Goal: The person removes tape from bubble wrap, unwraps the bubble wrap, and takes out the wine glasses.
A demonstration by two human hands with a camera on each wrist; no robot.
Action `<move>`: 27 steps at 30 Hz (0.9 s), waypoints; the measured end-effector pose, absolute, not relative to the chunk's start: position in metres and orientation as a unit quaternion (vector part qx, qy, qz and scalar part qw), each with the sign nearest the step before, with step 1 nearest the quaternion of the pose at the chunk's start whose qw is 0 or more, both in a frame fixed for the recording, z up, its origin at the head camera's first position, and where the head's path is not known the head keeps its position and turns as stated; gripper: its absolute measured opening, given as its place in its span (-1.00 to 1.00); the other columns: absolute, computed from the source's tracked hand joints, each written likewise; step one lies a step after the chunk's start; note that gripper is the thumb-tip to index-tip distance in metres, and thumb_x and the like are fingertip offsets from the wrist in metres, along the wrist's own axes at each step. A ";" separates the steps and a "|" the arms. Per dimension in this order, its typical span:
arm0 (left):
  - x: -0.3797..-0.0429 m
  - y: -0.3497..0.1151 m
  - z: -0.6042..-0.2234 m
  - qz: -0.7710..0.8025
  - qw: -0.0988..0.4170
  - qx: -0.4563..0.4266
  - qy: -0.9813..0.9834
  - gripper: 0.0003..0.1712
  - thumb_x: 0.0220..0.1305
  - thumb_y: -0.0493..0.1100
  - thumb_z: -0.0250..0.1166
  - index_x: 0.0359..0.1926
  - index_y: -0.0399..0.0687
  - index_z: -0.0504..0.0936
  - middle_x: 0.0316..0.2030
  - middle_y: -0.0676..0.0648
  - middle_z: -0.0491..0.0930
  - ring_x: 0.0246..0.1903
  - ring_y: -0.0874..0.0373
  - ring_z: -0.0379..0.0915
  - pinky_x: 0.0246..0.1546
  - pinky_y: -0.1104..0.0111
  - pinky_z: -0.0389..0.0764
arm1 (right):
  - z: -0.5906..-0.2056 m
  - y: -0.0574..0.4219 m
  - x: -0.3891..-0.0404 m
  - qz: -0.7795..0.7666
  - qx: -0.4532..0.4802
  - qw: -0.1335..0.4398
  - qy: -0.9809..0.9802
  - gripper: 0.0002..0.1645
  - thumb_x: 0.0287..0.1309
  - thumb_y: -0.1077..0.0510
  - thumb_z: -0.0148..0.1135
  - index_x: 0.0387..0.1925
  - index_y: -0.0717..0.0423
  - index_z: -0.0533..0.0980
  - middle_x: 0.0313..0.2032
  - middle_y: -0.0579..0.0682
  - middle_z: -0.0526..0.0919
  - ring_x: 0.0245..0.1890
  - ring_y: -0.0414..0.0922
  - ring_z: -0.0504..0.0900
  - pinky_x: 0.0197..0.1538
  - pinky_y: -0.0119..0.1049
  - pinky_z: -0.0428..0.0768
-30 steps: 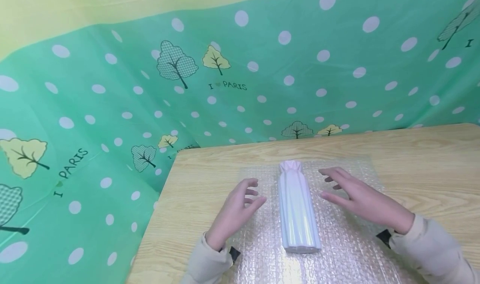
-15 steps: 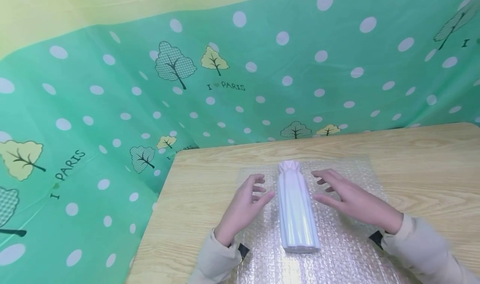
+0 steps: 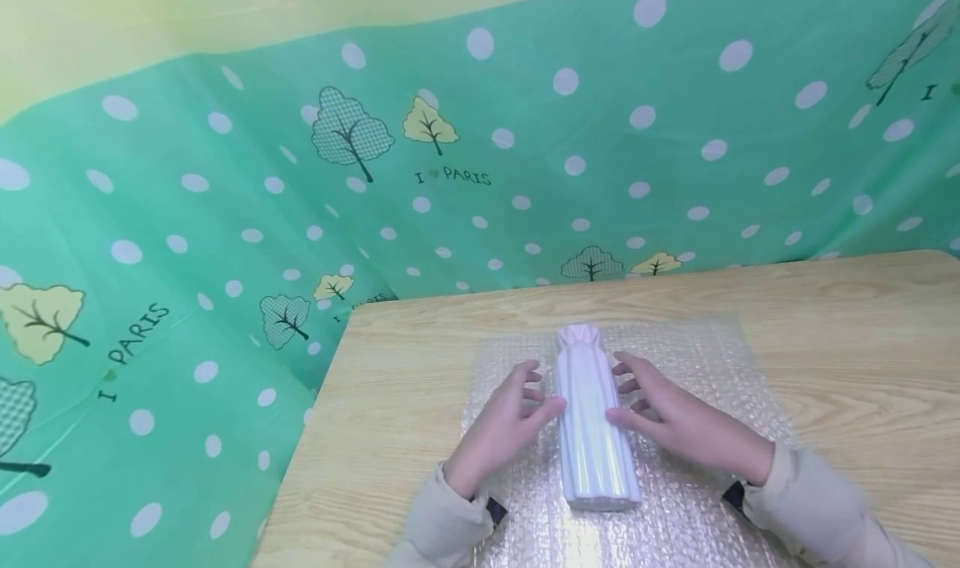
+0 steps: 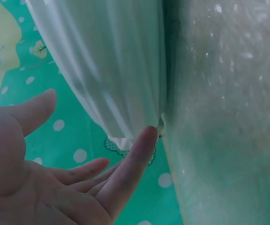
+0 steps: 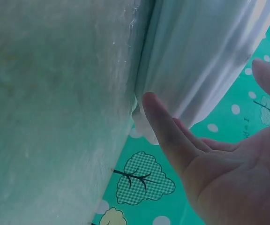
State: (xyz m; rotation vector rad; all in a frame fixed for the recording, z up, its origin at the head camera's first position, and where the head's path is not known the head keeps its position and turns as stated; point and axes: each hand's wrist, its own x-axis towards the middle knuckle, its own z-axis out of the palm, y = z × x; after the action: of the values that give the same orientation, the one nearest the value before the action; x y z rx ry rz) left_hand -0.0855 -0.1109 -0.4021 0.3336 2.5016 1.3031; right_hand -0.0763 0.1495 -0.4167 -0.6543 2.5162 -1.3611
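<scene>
A glossy white fluted vase (image 3: 594, 434) lies on its side on a sheet of bubble wrap (image 3: 682, 501), its narrow ruffled neck toward the far edge. On its left side is my left hand (image 3: 498, 430), thumb tip at the vase's flank. My right hand (image 3: 678, 418) stands on the other side, its thumb tip also right at the vase. The fingers of both hands are spread and loosely bent, not wrapped around it. In the left wrist view the vase (image 4: 111, 65) rises beyond the fingers; the right wrist view shows the vase (image 5: 196, 56) close to the fingertips.
The bubble wrap covers the middle of a light wood table (image 3: 862, 334). Behind and to the left hangs a green dotted cloth (image 3: 450, 134) with printed trees. Dark straps sit at both sleeve cuffs.
Both hands have moved inward from either side, from well apart to right at the vase. The vase and bubble wrap have stayed in place.
</scene>
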 end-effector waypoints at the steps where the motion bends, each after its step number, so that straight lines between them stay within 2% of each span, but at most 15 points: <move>1: -0.085 -0.110 -0.403 0.455 0.155 0.117 0.869 -0.06 0.32 0.31 0.19 0.50 -0.09 0.12 0.29 -0.24 0.42 0.11 -0.09 0.55 0.01 0.16 0.69 | -0.417 0.149 -0.076 -0.464 -0.221 0.108 0.851 0.05 0.34 -0.22 0.14 0.52 0.26 -0.11 0.28 0.23 0.37 0.11 0.06 0.57 0.05 -0.17 0.68; 6: -0.084 -0.105 -0.408 0.450 0.173 0.133 0.866 -0.08 0.34 0.29 0.18 0.49 -0.14 0.15 0.29 -0.25 0.43 0.07 -0.06 0.59 -0.05 0.24 0.71 | -0.418 0.148 -0.074 -0.482 -0.215 0.137 0.838 0.10 0.31 -0.22 0.18 0.53 0.24 -0.16 0.33 0.28 0.31 0.17 0.12 0.54 0.07 -0.22 0.67; 10: -0.084 -0.104 -0.411 0.431 0.171 0.157 0.872 -0.12 0.38 0.28 0.14 0.50 -0.12 0.16 0.25 -0.22 0.48 0.05 -0.01 0.61 -0.06 0.30 0.70 | -0.415 0.148 -0.073 -0.492 -0.224 0.153 0.827 0.10 0.28 -0.21 0.24 0.53 0.19 -0.13 0.33 0.32 0.30 0.16 0.15 0.54 0.07 -0.17 0.68; 16: -0.085 -0.105 -0.414 0.418 0.172 0.176 0.874 -0.15 0.41 0.29 0.07 0.51 -0.07 0.15 0.24 -0.18 0.51 0.08 0.03 0.58 -0.02 0.28 0.69 | -0.413 0.149 -0.072 -0.508 -0.238 0.168 0.811 0.11 0.28 -0.13 0.27 0.54 0.18 -0.17 0.33 0.44 0.24 0.14 0.23 0.56 0.03 -0.18 0.70; 22: -0.085 -0.104 -0.415 0.425 0.173 0.180 0.870 -0.16 0.42 0.28 0.07 0.50 -0.10 0.15 0.27 -0.16 0.49 0.07 0.06 0.58 -0.02 0.31 0.67 | -0.414 0.148 -0.072 -0.504 -0.225 0.171 0.816 0.10 0.27 -0.13 0.28 0.54 0.16 -0.15 0.32 0.43 0.25 0.11 0.22 0.58 -0.01 -0.21 0.72; 27: -0.085 -0.103 -0.415 0.428 0.175 0.180 0.868 -0.17 0.43 0.26 0.08 0.51 -0.09 0.14 0.28 -0.17 0.48 0.08 0.06 0.58 -0.02 0.31 0.67 | -0.420 0.147 -0.072 -0.519 -0.224 0.170 0.807 0.08 0.27 -0.11 0.29 0.53 0.17 -0.13 0.35 0.44 0.15 0.13 0.28 0.55 -0.02 -0.25 0.72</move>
State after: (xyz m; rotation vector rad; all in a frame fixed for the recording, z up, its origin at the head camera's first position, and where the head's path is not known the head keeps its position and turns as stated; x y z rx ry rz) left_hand -0.0855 -0.1034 -0.4154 0.5112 2.4587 1.2130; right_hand -0.0723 0.1466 -0.4195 -0.6366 2.2946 -1.4742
